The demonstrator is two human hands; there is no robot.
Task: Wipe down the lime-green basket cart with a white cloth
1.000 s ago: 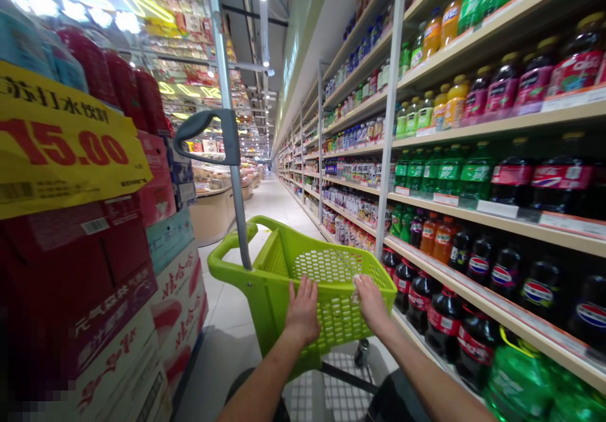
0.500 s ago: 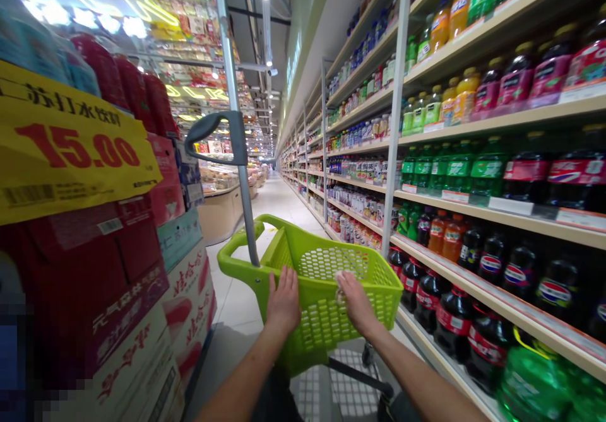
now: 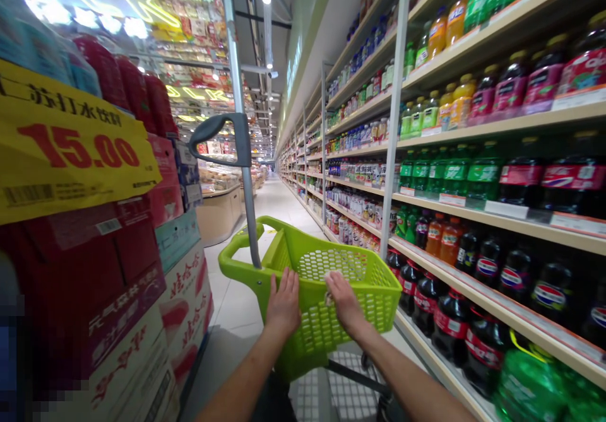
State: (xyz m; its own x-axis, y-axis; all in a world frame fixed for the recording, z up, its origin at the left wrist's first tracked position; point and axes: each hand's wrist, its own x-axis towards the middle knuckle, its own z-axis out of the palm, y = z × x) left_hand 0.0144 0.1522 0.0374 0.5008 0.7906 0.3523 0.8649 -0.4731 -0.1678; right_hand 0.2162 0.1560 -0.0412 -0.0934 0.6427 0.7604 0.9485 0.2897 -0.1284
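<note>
A lime-green shopping cart basket (image 3: pixel 312 356) with a perforated side stands right in front of me. My left hand (image 3: pixel 284 302) rests flat against the near side by the rim, fingers stretched out and holding nothing. Farther right on the same rim, my right hand (image 3: pixel 344 303) presses a crumpled white cloth (image 3: pixel 328 297) to the plastic. Most of that cloth is hidden under the fingers; it could be a tissue. A metal pole rises at the cart's left end, carrying a grey loop handle (image 3: pixel 242 139).
Shelves of drink bottles (image 3: pixel 473 128) line the right side. Stacked drink cartons (image 3: pixel 118 258) under a yellow price sign (image 3: pixel 71 144) stand close on the left. A tiled aisle (image 3: pixel 274 201) runs ahead past a display counter (image 3: pixel 220 211).
My right hand has slid a little left along the basket rim with the white cloth. The left hand keeps its place. My view has shifted very slightly.
</note>
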